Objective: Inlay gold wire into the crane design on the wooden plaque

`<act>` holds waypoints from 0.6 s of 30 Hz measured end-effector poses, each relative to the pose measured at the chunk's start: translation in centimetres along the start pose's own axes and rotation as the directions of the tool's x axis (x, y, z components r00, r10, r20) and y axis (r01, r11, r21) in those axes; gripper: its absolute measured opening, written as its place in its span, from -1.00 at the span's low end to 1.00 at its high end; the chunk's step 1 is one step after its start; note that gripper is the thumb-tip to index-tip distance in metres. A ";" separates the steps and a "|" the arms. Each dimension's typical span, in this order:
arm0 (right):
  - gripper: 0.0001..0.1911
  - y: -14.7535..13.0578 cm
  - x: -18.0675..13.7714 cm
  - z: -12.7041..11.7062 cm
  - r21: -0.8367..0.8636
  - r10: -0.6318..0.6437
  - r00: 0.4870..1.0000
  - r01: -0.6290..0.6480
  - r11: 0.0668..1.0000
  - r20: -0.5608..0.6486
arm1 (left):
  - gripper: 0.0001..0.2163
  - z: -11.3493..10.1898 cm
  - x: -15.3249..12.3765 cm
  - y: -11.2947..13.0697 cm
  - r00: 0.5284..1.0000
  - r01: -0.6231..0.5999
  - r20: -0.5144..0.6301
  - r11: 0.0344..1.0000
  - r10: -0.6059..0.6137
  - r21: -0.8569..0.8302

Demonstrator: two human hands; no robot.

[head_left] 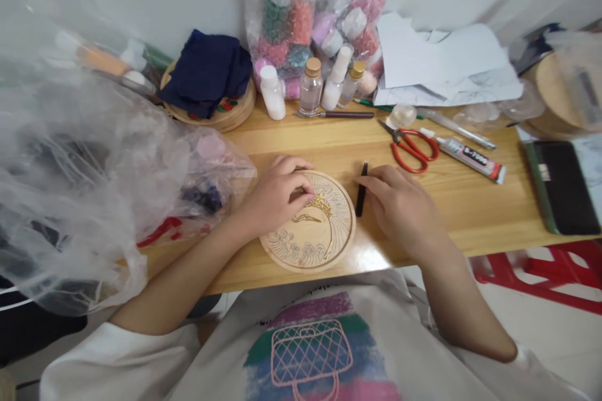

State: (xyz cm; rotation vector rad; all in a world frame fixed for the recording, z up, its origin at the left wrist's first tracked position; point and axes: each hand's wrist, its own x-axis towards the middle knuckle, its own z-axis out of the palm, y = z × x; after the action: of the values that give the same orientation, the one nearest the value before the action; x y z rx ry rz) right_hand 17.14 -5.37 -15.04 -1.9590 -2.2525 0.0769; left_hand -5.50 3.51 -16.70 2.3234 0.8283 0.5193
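A round wooden disc (pixel 314 237) with a carved bird and wave pattern lies on the wooden table (pixel 470 200) in front of me. My left hand (pixel 274 196) rests on the disc's upper left part, its fingers curled and pinched on a gold piece near the middle. My right hand (pixel 399 203) lies just right of the disc, fingers closed on a thin black tool (pixel 361 195) that stands against the table.
Red-handled scissors (pixel 414 147) and a glue tube (pixel 470 156) lie to the right. Small bottles (pixel 310 84) and a bag of bead jars (pixel 310 12) stand at the back. A large plastic bag (pixel 70 169) fills the left. White papers (pixel 442 62) lie back right.
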 end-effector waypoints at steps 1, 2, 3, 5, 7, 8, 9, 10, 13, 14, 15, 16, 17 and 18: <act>-0.63 0.0 0.0 -0.1 0.011 -0.005 1.000 0.005 1.000 0.001 | -0.91 0.0 0.0 0.0 1.000 -0.002 0.000 1.000 0.002 0.001; -0.64 0.1 0.0 -0.3 0.018 0.000 1.000 0.000 1.000 -0.011 | -0.91 0.0 0.0 0.0 1.000 -0.004 0.001 1.000 0.004 0.002; -0.65 0.4 0.1 -0.5 0.018 0.026 0.999 -0.025 1.000 -0.042 | -0.91 0.0 0.0 0.0 1.000 -0.006 0.002 1.000 0.006 0.002; -0.70 1.3 0.4 -0.9 -0.003 0.144 0.979 -0.146 0.989 -0.146 | -0.91 0.0 0.0 0.0 1.000 -0.011 0.003 1.000 0.011 0.000; -0.71 2.7 0.8 -1.1 -0.021 0.294 0.925 -0.308 0.951 -0.242 | -0.91 0.0 0.0 0.0 1.000 -0.010 0.006 1.000 0.010 -0.003; -0.70 3.4 1.0 -1.1 -0.021 0.344 0.904 -0.361 0.932 -0.255 | -0.91 0.0 0.0 0.0 1.000 -0.008 0.007 1.000 0.008 -0.004; -0.70 4.0 1.1 -0.9 -0.014 0.373 0.894 -0.389 0.921 -0.249 | -0.91 -0.1 0.1 0.0 1.000 -0.003 0.009 1.000 0.004 -0.005; -0.70 4.6 1.2 -0.7 -0.006 0.383 0.893 -0.396 0.918 -0.234 | -0.91 -0.1 0.1 0.0 1.000 0.001 0.010 1.000 -0.001 -0.006; -0.73 5.7 1.4 0.0 -0.004 0.378 0.900 -0.388 0.922 -0.219 | -0.90 -0.1 0.1 0.0 1.000 0.004 0.008 1.000 -0.004 -0.008; -0.74 5.8 1.4 0.2 -0.011 0.372 0.901 -0.384 0.923 -0.225 | -0.90 -0.1 0.1 0.0 1.000 0.002 0.006 1.000 -0.002 -0.007; -0.74 5.9 1.4 0.3 -0.017 0.367 0.901 -0.381 0.924 -0.232 | -0.90 -0.1 0.1 0.0 1.000 -0.001 0.004 1.000 0.001 -0.007; -0.74 5.8 1.4 0.4 -0.020 0.364 0.901 -0.379 0.925 -0.234 | -0.90 -0.1 0.1 -0.1 1.000 -0.005 0.000 1.000 0.005 -0.007; -0.74 5.8 1.4 0.4 -0.019 0.365 0.902 -0.380 0.925 -0.231 | -0.89 0.0 0.1 -0.1 1.000 -0.009 -0.005 1.000 0.009 -0.007; -0.73 5.7 1.5 0.3 -0.015 0.373 0.901 -0.386 0.923 -0.221 | -0.90 0.0 0.1 -0.1 1.000 -0.013 -0.011 1.000 0.013 -0.008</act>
State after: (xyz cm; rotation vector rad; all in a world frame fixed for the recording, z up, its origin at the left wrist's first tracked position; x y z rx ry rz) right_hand 22.48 -3.08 -15.99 -2.2883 -1.7347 -0.1517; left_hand -5.48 3.63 -16.75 2.3220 0.8149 0.5412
